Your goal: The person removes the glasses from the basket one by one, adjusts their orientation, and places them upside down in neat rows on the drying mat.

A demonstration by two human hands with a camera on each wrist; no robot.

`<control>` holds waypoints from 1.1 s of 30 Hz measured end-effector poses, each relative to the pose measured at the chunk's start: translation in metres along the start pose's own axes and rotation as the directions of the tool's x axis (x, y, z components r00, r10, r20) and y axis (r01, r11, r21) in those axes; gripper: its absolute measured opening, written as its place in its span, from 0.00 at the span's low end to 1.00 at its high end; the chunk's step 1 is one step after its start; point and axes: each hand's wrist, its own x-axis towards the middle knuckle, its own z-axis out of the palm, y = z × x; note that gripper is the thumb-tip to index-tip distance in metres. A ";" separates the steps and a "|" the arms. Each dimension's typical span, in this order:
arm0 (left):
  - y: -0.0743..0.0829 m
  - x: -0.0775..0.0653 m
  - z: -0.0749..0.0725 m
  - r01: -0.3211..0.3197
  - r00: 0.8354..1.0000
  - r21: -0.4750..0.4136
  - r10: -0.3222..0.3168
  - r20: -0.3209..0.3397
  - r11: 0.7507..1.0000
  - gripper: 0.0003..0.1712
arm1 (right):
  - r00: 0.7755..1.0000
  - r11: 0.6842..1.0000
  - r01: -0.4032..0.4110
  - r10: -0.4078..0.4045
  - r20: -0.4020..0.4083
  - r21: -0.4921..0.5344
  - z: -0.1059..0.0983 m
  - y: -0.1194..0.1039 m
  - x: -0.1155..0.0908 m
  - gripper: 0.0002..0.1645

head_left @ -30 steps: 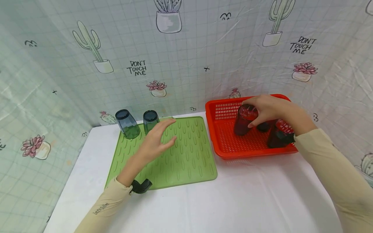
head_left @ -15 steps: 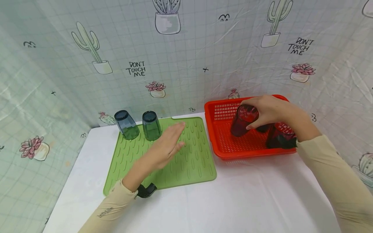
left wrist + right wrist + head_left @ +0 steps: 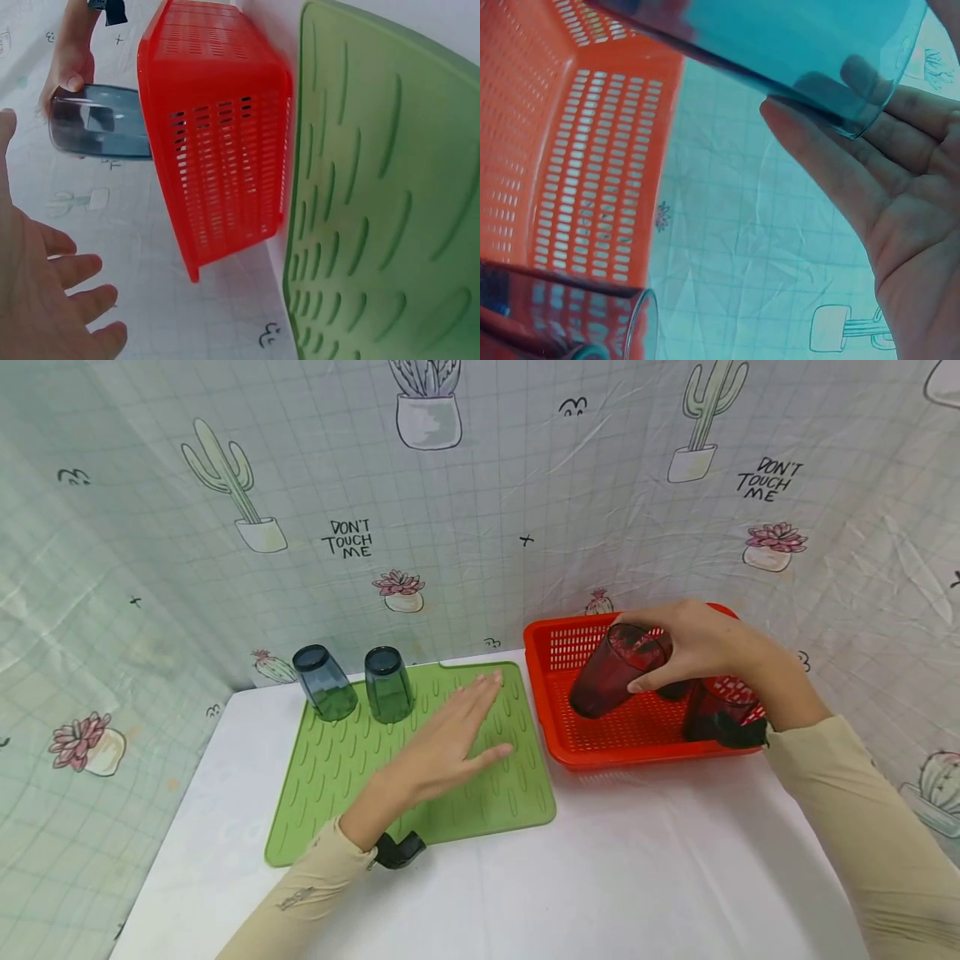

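Note:
In the head view my right hand (image 3: pixel 693 639) grips a tinted drinking glass (image 3: pixel 611 672) near its upper rim. The glass leans, its lower end toward the left side of the red basket (image 3: pixel 540 693). Thumb and fingers lie on opposite sides of the glass (image 3: pixel 795 45) in the right wrist view. My left hand (image 3: pixel 450 743) is over the green ridged mat (image 3: pixel 337 785), fingers extended, thumb apart, holding nothing. Two blue-tinted glasses, one at the mat's back left corner (image 3: pixel 324 683) and one beside it (image 3: pixel 390 687), stand with narrower ends up.
Another glass (image 3: pixel 712 710) stands in the basket's right part, partly behind the right wrist strap (image 3: pixel 738 732); a dark shape (image 3: pixel 677 689) shows under the right hand. A patterned cloth (image 3: pixel 480 527) hangs behind the white table (image 3: pixel 525 893). Basket and mat lie side by side.
The right hand has tilted the gripped glass, and its lower end has swung left and up. My left hand has moved right across the mat, away from the standing glasses, its fingers straightening.

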 end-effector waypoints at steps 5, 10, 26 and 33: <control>0.008 0.008 0.002 0.004 1.000 -0.040 -0.005 -0.026 0.999 0.54 | 0.999 0.999 0.006 -0.005 -0.036 0.034 0.000 -0.004 -0.001 0.47; 0.016 0.018 0.004 0.002 0.998 -0.096 -0.008 -0.056 0.995 0.56 | 0.997 0.996 0.030 -0.025 -0.068 0.079 0.001 -0.008 0.000 0.45; 0.027 0.050 0.022 0.039 0.978 -0.417 -0.120 -0.169 0.908 0.55 | 0.982 0.979 0.122 -0.094 -0.165 0.164 0.004 -0.012 0.000 0.44; 0.029 0.063 0.035 -0.041 0.960 -0.588 -0.130 -0.246 0.808 0.55 | 0.974 0.970 0.162 -0.128 -0.187 0.181 0.004 -0.013 0.001 0.46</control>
